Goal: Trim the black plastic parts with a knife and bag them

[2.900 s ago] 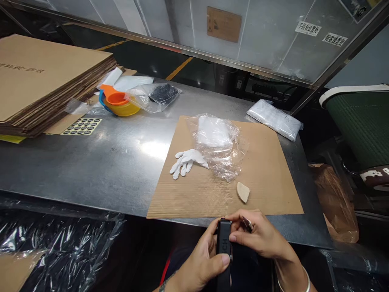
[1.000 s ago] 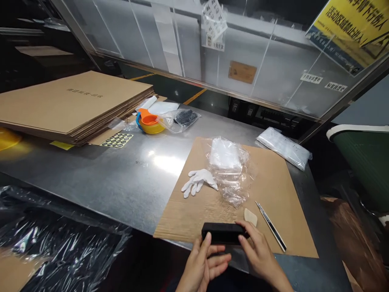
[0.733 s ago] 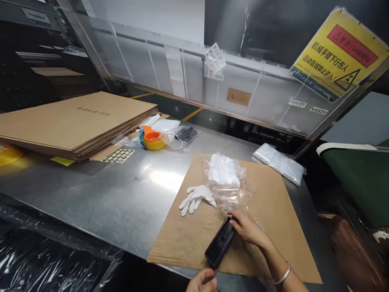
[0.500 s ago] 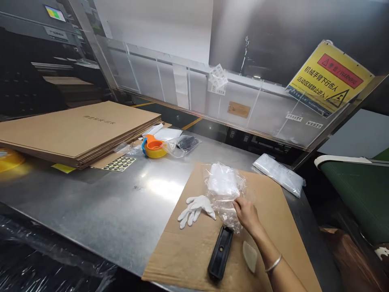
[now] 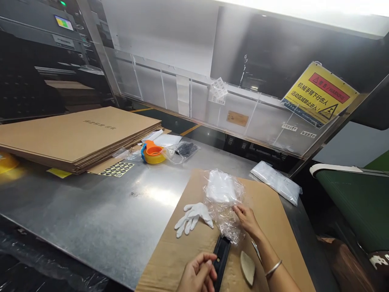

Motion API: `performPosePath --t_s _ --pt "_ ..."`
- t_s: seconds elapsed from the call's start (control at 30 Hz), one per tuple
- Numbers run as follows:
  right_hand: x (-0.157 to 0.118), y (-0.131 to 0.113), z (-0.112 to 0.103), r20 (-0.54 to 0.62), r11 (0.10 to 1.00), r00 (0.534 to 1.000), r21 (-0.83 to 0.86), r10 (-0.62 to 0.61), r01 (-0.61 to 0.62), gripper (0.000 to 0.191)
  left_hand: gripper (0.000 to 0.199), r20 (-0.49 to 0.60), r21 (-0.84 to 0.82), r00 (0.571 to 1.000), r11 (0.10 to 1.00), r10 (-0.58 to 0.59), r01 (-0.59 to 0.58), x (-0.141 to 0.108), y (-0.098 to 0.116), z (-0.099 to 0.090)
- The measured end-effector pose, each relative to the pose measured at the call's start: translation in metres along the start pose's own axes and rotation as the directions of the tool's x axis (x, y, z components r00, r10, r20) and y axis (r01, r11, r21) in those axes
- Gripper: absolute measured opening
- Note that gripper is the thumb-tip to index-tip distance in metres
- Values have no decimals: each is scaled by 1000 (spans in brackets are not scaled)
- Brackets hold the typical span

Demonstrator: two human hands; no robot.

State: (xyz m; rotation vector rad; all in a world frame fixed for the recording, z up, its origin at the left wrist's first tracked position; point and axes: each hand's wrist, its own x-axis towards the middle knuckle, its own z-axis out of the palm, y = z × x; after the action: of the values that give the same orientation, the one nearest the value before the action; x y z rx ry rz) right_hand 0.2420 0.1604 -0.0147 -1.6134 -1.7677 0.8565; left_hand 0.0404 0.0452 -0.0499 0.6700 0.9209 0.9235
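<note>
My right hand [image 5: 246, 219] is closed in a pinch at the edge of a crumpled clear plastic bag [image 5: 231, 231] on the cardboard sheet. Just beyond lies a stack of white plastic bags [image 5: 220, 186] in clear wrapping. My left hand [image 5: 199, 273] is low in the view, its fingers loosely bent and apart, with nothing visible in them. It overlaps a long black plastic tray-like part [image 5: 223, 253], and I cannot tell whether it touches it. A white glove [image 5: 194, 217] lies left of the bag. Between the black part and my right forearm is a leaf-shaped beige piece [image 5: 247, 267].
Cardboard [image 5: 170, 263] covers part of the metal table [image 5: 121, 219]. Flat cartons [image 5: 75, 138] are stacked at left, near a sticker sheet [image 5: 118, 169] and a yellow tape dispenser [image 5: 154, 155]. A wrapped white packet [image 5: 276, 182] lies back right, beside a green conveyor [image 5: 349, 202].
My left hand has come into view from below, over the black part. My right hand stays at the clear bag, its fingers slightly shifted. The view has tilted up a little.
</note>
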Motion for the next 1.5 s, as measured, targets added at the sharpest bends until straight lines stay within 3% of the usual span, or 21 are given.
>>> performPosePath --t_s 0.1,0.17,0.23,0.33,0.43,0.57,0.77,0.9,1.0,1.17,1.27,1.33,1.37,1.43,1.47,1.5 --pt "-19 -18 -6 45 983 998 184 -31 22 35 48 -85 35 986 989 145 -143 6 27 16" --pt "-36 -36 -7 131 955 990 296 -50 9 42 50 -153 127 926 937 344 -327 8 49 25" --pt "-52 -53 -6 231 925 970 380 -69 -24 45 50 -57 220 881 867 469 -447 11 70 31" --pt "-71 -70 -7 322 889 943 451 -85 -74 44 33 202 302 890 838 410 -455 16 89 30" --pt "-81 -74 -9 329 873 942 477 -73 -99 43 24 262 366 894 820 363 -440 19 95 25" --pt "-86 -69 -8 323 884 945 457 -59 -102 40 24 216 396 895 803 391 -446 15 90 22" --pt "-99 -71 3 143 947 990 319 -20 -27 29 19 -50 402 887 822 460 -403 -2 71 21" --pt "-113 -81 17 41 982 998 182 -50 42 17 32 78 333 949 890 304 -312 -12 54 27" --pt "-120 -81 27 19 989 997 132 -72 69 18 38 124 281 967 927 223 -250 -12 41 28" --pt "-120 -67 31 -56 992 997 110 -55 61 21 35 10 327 962 909 271 -260 -4 22 15" --pt "-119 -65 32 -151 996 986 49 -72 80 21 24 -114 428 915 851 386 -305 -5 17 8" --pt "-118 -68 35 -149 991 980 -12 -132 131 19 16 -135 562 834 735 535 -380 -8 18 6" --pt "-119 -70 37 -124 985 977 -41 -173 169 17 19 -76 666 767 605 637 -436 -10 19 6" --pt "-119 -72 42 -62 966 967 -93 -247 241 17 23 147 816 627 264 765 -514 -12 23 5" --pt "-120 -72 44 -44 958 962 -117 -268 261 18 23 252 843 578 117 776 -524 -11 25 4" --pt "-121 -71 47 -44 954 961 -143 -273 264 19 24 313 853 556 29 770 -520 -9 27 1"
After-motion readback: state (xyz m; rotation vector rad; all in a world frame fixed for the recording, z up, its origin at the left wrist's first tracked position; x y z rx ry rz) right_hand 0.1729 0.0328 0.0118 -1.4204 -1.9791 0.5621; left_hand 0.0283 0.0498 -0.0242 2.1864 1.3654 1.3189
